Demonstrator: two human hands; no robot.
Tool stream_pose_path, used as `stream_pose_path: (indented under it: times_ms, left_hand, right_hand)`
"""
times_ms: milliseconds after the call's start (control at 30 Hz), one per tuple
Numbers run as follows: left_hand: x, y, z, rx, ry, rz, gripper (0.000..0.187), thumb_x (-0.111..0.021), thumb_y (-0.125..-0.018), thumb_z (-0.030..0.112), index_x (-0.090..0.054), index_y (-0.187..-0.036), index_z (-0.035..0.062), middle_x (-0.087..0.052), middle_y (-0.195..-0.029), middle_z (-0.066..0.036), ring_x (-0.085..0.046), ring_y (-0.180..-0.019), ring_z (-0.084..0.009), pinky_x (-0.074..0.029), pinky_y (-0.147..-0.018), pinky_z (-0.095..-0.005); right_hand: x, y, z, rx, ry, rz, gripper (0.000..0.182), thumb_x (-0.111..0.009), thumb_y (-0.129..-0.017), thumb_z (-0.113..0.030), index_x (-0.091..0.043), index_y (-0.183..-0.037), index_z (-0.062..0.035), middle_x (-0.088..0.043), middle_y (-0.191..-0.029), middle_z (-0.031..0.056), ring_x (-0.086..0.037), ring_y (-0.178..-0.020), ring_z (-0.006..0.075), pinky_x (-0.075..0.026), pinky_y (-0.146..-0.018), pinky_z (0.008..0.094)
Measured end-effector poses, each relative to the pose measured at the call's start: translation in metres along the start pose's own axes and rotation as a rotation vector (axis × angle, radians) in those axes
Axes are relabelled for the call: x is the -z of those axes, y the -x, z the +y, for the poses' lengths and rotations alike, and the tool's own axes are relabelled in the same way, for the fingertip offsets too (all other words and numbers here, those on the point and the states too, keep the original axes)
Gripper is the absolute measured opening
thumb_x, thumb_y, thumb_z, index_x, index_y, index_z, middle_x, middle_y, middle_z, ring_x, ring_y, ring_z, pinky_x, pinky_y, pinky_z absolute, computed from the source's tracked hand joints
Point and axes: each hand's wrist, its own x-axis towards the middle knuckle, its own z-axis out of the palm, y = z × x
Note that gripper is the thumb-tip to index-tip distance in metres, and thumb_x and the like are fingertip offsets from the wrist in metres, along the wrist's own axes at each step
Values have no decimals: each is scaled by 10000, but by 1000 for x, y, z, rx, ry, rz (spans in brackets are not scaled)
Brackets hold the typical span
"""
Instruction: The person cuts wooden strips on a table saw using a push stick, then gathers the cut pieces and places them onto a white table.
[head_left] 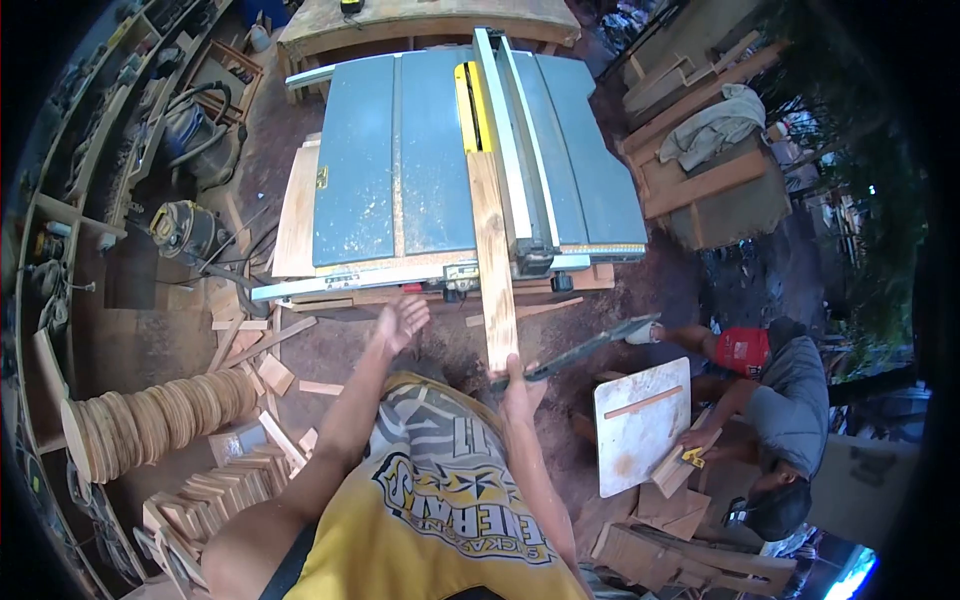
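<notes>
My right hand [518, 392] grips the near end of a long wooden board [492, 245], thumb on top. The board lies lengthwise on the blue-grey table saw [358, 150], alongside the rip fence [513, 150], and its near part overhangs the front edge. Its far end meets the yellow blade guard [474, 110], which hides the blade. Left of the board, my left hand [403, 320] is held in front of the saw's front rail [355, 280], fingers spread and nothing in them. A dark narrow bar [590, 345] runs rightward from beside my right hand.
At the right a person [790, 400] bends over wood pieces, hand by a yellow tool [692, 457], near a whitish board [640, 420]. Round wooden discs [160, 420] and stacked offcuts [215, 490] lie at the left. Shop vacuums [185, 228] stand behind. A wooden workbench [420, 28] is beyond the saw.
</notes>
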Motion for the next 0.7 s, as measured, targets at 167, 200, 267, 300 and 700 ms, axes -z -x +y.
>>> stream_pose_path:
  times_ms: [167, 200, 267, 300, 700]
  left_hand:
    - [-33, -50, 2, -136, 371, 256, 674, -394, -972, 448, -245, -1425, -29, -316, -1428, -194, -329, -1340, -357, -313, -1110, -503]
    - [-38, -55, 1, -144, 411, 312, 692, -400, -965, 465, -239, -1423, -29, -292, -1442, -193, -304, -1358, -362, -288, -1127, -505]
    - [-44, -58, -4, -179, 502, 339, 661, -514, -921, 498, -321, -1292, -14, -356, -1352, -153, -287, -1373, -341, -229, -1151, -516]
    - [-44, -62, -6, -185, 527, 350, 666, -524, -919, 493, -313, -1301, -11, -351, -1349, -149, -281, -1377, -342, -225, -1152, -518]
    - [-32, -88, -16, -187, 494, 446, 252, -490, -961, 291, -565, -1082, 83, -544, -1054, -58, -524, -992, -204, -416, -1007, -408]
  right_hand:
    - [21, 17, 2, -39, 2, 3, 339, -707, -861, -58, -373, -917, -75, -526, -831, 68, -595, -615, 174, -598, -565, 366]
    - [19, 21, -2, -55, 3, 22, 344, -707, -860, -58, -367, -910, -77, -526, -831, 70, -595, -615, 176, -598, -564, 367]
    - [16, 30, -10, -85, -5, 68, 355, -708, -859, -58, -356, -894, -83, -526, -831, 75, -595, -616, 180, -599, -563, 369]
    - [20, 29, -8, -85, -20, 61, 369, -707, -858, -52, -342, -896, -91, -517, -826, 73, -595, -613, 185, -599, -559, 372]
    - [47, 35, 4, -126, -26, 66, 321, -678, -867, -25, -374, -913, -118, -503, -781, 44, -571, -626, 176, -596, -591, 382]
